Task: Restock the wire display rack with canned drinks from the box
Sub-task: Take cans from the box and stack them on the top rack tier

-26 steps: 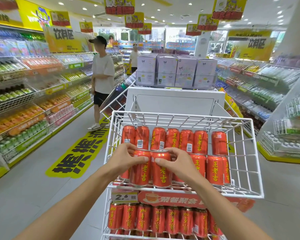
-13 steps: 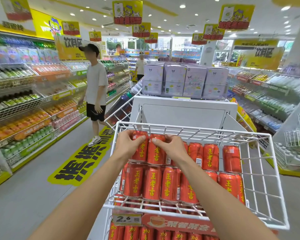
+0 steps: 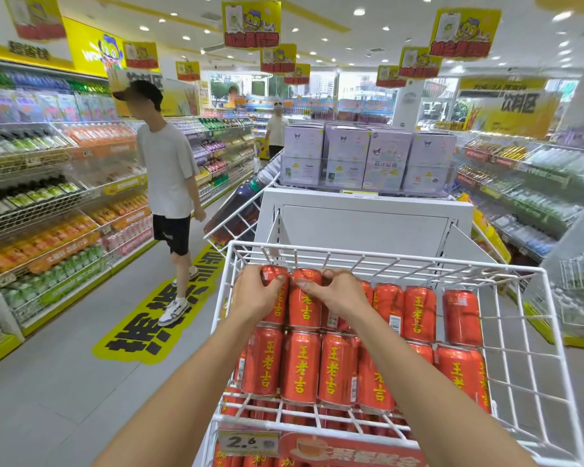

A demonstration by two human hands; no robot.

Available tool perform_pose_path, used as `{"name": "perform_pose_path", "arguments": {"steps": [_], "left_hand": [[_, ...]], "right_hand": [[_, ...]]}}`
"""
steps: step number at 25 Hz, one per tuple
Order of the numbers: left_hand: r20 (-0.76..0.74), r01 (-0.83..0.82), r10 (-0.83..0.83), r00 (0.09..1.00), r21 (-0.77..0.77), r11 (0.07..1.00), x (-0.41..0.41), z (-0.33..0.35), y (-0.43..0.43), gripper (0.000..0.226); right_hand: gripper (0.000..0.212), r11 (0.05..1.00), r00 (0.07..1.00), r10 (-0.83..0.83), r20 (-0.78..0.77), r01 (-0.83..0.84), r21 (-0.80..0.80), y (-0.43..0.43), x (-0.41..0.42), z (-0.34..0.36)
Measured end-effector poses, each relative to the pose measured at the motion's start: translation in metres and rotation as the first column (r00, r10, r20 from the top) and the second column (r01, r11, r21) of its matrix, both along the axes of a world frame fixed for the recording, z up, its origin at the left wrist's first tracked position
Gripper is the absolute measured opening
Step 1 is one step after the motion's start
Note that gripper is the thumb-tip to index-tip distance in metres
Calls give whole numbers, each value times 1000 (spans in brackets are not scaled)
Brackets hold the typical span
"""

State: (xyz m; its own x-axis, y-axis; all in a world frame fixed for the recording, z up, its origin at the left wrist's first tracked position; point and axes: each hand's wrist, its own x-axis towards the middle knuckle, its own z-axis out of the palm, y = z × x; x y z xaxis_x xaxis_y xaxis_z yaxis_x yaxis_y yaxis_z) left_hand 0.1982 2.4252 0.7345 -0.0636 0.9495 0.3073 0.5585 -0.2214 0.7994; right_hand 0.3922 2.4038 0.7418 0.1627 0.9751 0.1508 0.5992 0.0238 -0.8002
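Head view: left hand and right hand each curl their grip round a can, fingertips partly hidden.

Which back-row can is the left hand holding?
The leftmost can in the back row: the left hand curls round it; the right hand grips the second can beside it.

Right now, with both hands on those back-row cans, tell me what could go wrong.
The left hand and right hand each grip a can near its top; the far-left can or second can could slip and knock the front row. The passer-by stands close on the left and might bump the wire basket mid-placement.
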Motion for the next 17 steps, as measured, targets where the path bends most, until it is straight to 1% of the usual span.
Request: {"name": "perform_pose_path", "arguments": {"steps": [1,2,4,5,7,8,9,11,12,14,17], "left_hand": [[-17,3,-3,1000,5,1000,0,-2,2,31],[-25,8,-8,1000,8,1000,0,-2,3,30],[-33,9,-9,999,-2,1000,0,-2,4,31],[-38,7,-7,999,-9,1000,-1,-4,5,33],[-51,2,-3,999,-17,1000,-1,-7,6,36],[-55,-2,1,999,-12,1000,0,-8,5,36],[-52,-9,9,999,-2,1000,2,-8,3,34],[-55,-12,12,998,10,1000,3,-9,1,32],[-72,-11,12,997,6,1000,4,-6,-1,33],[-145,-4,2,989,-13,1000,4,-2,-3,35],[-282,32,-42,959,-40,999,0,11,-9,37]], "right_hand": [[100,1000,1000,1,2,-1,20,1,0,-1],[99,999,1000,-9,2,9,37,1,1,-2],[82,997,999,-37,8,37,68,-4,1,-2],[79,995,999,-45,-1,45,87,-7,-1,-2],[84,991,998,-64,-8,64,114,-9,-6,-7],[83,989,996,-86,1,86,117,-10,-9,-9],[77,987,994,-106,4,105,120,-11,-11,-11],[56,986,992,-126,-16,127,112,-14,-14,-9],[49,986,992,-128,-18,130,107,-17,-15,-6],[48,986,988,-149,37,145,86,-20,-16,0],[54,990,975,-138,172,130,57,-23,-15,12]]}}
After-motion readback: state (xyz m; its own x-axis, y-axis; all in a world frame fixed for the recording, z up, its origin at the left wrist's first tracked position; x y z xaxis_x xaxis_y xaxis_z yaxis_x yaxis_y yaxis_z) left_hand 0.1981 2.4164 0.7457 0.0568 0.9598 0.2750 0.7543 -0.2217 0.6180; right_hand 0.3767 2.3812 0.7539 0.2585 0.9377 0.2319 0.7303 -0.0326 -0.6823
